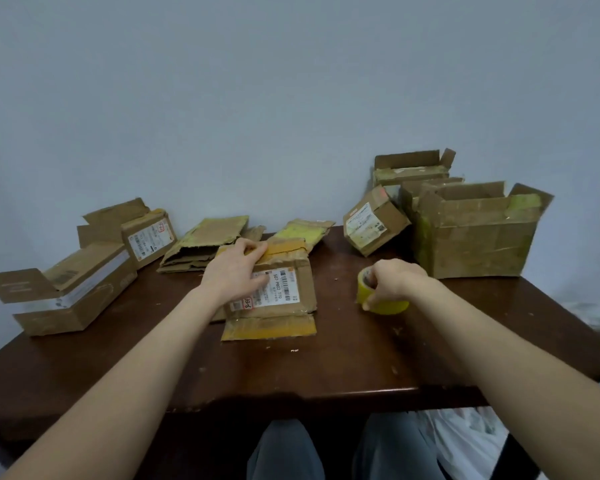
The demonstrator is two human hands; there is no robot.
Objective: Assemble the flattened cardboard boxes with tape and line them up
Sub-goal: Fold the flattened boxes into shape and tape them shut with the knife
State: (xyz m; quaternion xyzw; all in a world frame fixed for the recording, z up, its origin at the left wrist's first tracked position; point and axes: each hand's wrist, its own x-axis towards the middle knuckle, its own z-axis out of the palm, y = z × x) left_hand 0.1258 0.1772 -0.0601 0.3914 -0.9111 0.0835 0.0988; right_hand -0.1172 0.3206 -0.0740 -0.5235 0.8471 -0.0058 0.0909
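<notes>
A flattened cardboard box (284, 306) with a white shipping label and yellow tape strips lies at the middle of the dark wooden table (326, 368). My left hand (238, 271) rests on its upper left part, fingers curled over the far edge. My right hand (394, 282) grips a roll of yellow tape (383, 299) standing on the table to the right of that box. More flattened boxes (205, 244) lie behind it, one with yellow tape (305, 232).
Assembled open boxes stand at the right: a large one (475, 233), a small tilted one (374, 220) and another (413, 168) by the wall. At the left sit two open boxes (70, 292) (146, 237). My knees show under the table's front edge.
</notes>
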